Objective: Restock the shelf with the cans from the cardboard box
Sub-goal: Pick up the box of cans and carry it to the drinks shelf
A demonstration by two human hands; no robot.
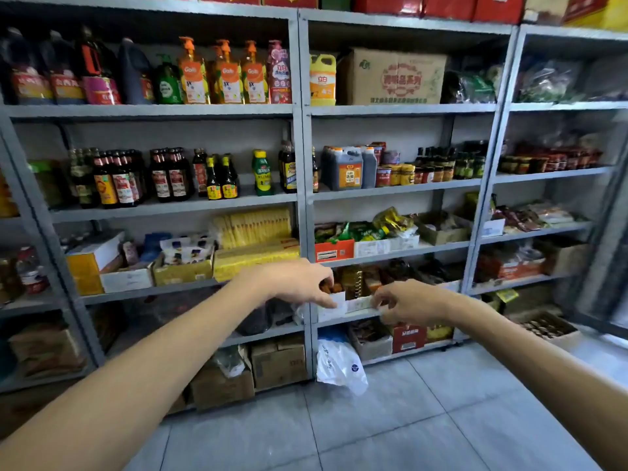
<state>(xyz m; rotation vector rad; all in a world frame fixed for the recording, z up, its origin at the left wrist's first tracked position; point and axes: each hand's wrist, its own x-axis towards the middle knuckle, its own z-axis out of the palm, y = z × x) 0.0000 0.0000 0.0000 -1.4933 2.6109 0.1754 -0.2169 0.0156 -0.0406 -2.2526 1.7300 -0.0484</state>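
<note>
Both bare arms reach forward and converge far ahead. The left arm (153, 362) runs up from the near left, its wrist bent. The left hand (299, 283) is palm down with fingers loosely drooping to the right. The right arm (526, 362) comes from the near right. The right hand (407, 302) is knuckles up, its curled fingers and thumb drawn together on its left side. Whether either hand pinches anything cannot be told. The hands are near each other, apart.

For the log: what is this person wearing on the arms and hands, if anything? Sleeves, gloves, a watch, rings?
Nothing worn shows. The left forearm and right forearm are bare down to the frame's edge, with no sleeve or cuff in view. The left hand and right hand are ungloved. No watch, bracelet or ring shows, though the picture is soft enough to hide a thin ring.
</note>
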